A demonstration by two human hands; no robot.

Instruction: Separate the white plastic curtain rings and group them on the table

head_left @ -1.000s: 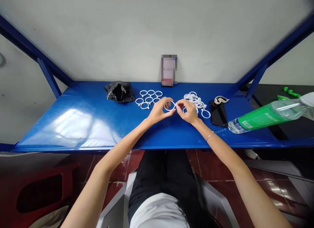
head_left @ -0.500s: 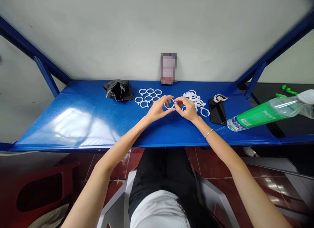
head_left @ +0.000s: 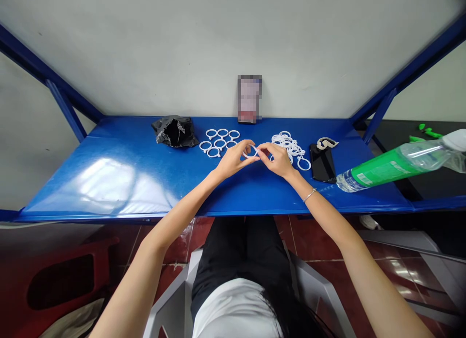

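With the left hand (head_left: 232,159) gripping the hoop of a white eyelet ring (head_left: 249,157) over the counter (head_left: 174,175), between spread rings (head_left: 213,156) and a ring heap (head_left: 287,144), the right hand (head_left: 278,160) pinches its eyelet end, seemingly working that fitting, which calls for steady fingertip pressure.

Probably a workshop, blue bench (head_left: 255,197), blue frame bars (head_left: 66,109), heaped white rings (head_left: 289,143), red tiled floor (head_left: 316,241)
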